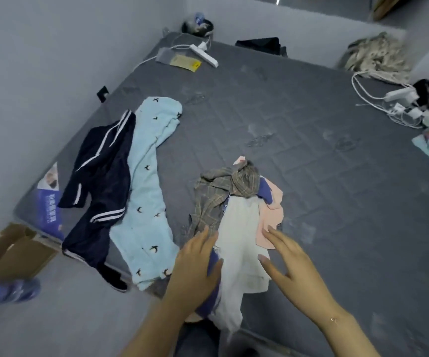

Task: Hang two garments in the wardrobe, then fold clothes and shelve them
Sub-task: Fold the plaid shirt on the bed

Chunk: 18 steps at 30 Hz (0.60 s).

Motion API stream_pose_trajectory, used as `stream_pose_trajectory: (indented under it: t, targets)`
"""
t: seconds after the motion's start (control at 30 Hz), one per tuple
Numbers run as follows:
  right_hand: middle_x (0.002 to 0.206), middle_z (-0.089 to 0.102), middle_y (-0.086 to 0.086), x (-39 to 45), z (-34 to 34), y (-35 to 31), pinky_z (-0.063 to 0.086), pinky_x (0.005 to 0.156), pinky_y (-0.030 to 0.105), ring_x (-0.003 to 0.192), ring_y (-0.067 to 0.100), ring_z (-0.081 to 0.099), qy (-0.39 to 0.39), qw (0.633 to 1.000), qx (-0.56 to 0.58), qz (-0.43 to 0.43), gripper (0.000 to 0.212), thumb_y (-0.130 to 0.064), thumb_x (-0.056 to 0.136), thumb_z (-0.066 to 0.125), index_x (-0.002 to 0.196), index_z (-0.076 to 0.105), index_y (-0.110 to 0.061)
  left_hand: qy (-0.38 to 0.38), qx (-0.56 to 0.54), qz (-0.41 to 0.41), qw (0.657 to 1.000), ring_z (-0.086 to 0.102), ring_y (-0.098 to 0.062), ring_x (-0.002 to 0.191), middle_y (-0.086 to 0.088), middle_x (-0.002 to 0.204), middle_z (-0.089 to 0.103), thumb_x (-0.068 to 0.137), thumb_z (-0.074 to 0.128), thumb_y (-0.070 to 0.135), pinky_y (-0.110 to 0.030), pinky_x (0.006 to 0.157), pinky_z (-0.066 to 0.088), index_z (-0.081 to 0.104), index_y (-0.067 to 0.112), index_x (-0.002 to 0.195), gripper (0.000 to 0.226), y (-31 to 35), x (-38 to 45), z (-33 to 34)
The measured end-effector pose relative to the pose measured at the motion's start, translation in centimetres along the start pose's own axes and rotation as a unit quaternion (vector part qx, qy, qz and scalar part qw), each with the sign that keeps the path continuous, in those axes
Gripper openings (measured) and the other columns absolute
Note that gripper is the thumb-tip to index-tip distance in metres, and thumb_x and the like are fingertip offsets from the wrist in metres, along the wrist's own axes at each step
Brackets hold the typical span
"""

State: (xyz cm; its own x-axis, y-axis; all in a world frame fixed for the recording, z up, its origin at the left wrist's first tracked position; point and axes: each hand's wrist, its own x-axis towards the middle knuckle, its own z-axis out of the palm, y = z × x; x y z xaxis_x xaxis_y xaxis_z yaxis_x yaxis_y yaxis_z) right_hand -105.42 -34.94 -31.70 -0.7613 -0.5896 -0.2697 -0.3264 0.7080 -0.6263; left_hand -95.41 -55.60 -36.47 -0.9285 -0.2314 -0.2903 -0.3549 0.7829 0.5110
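Both hands hover flat-fingered, holding nothing — left hand (195,264) over the plaid garment's (223,194) edge, right hand (288,261) beside the white garment (239,243) on the grey mattress (311,140). A pink piece (270,215) lies half buried; the pile's near end hangs off the mattress edge.

No wording can be read anywhere: the white characters on the purple printed label (49,207) at the corner of the grey quilted mattress (298,130) are blurred, as is the print on the yellow paper tag (185,63).
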Motion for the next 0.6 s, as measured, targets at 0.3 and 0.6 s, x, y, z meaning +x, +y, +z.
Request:
stream_pose_trajectory:
  t: [0.3,0.6]
  targets:
    - [0.152,0.034,-0.014,11.8,8.0,5.7,0.019,0.114,0.014,0.139,-0.001,0.028,-0.006,0.985,0.125,0.118,0.051,-0.032,0.098,0.053,0.146,0.038,-0.027,0.001,-0.017,-0.048,0.999,0.012,-0.027,0.147,-0.005,0.162,0.008,0.099,0.049,0.039,-0.046,0.118,0.018,0.024,0.028,0.152,0.06,-8.3,18.4,6.5]
    - [0.132,0.05,-0.01,22.4,13.9,11.3,0.037,0.092,0.007,0.115,0.006,0.049,0.029,0.943,0.265,0.198,0.042,-0.023,0.097,0.058,0.138,0.05,-0.017,0.064,-0.186,-0.084,0.977,0.053,-0.025,0.114,-0.009,0.129,0.052,0.097,0.057,0.021,-0.021,0.094,0.04,0.056,0.015,0.131,0.034,-13.1,27.4,13.8]
